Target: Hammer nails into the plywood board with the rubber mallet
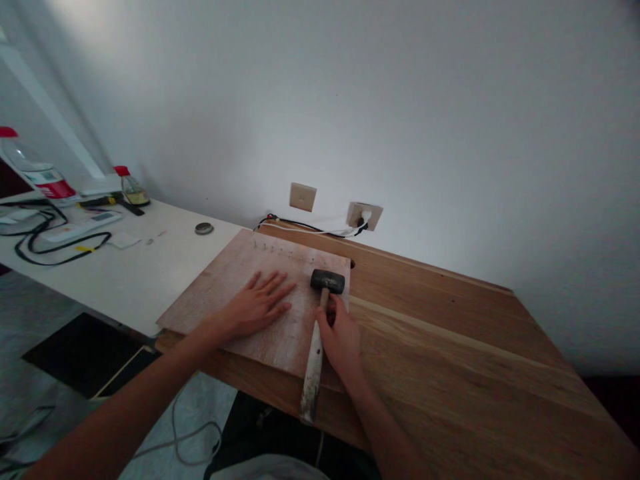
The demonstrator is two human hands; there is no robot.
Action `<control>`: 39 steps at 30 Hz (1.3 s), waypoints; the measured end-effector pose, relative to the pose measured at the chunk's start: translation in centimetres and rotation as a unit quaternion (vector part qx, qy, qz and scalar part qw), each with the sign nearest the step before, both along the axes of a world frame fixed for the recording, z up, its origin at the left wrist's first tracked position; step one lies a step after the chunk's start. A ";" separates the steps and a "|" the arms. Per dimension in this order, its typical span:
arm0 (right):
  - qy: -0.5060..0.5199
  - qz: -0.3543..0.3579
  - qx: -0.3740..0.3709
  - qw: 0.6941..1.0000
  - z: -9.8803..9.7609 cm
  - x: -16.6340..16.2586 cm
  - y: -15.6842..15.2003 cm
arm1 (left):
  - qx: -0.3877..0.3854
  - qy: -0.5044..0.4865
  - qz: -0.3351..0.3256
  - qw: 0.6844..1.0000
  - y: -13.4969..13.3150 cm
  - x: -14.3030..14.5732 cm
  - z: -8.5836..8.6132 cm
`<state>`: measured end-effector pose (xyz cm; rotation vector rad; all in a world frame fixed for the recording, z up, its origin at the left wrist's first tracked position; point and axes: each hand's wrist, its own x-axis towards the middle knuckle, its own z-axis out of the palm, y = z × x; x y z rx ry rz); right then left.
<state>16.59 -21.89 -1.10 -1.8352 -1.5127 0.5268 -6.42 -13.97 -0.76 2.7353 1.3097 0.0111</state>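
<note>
A thin plywood board point(235, 273) lies on the left end of a wooden table point(450, 347), with a row of several small nails point(280, 250) along its far edge. My left hand point(257, 307) rests flat on the board, fingers spread. A mallet with a black rubber head point(327, 281) and a pale worn handle point(313, 370) lies on the board's right side, its handle sticking out over the near edge. My right hand point(340, 337) is beside the handle just below the head, fingers curled against it.
A white desk point(125, 280) adjoins on the left, carrying black cables point(45, 240), a power strip point(80, 227), two red-capped bottles point(131, 187) and a small round lid point(204, 229). Wall sockets point(364, 215) with a plugged cable sit behind the table. Cables trail on the floor.
</note>
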 end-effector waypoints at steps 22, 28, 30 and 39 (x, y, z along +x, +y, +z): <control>0.014 0.006 -0.018 1.000 0.1 0.1 0.0 | 0.031 0.029 0.385 0.922 2.9 -11.3 0.7; -0.002 -0.002 -0.012 1.000 0.1 0.1 0.0 | 0.101 0.017 0.247 0.964 1.7 -8.5 0.6; -0.001 -0.004 -0.016 1.000 0.1 0.1 0.0 | 0.074 0.011 0.154 0.985 0.5 -4.5 -0.2; 0.001 0.020 -0.018 1.000 -0.2 1.5 -0.3 | 0.078 -0.014 0.111 0.991 -1.7 0.4 -0.8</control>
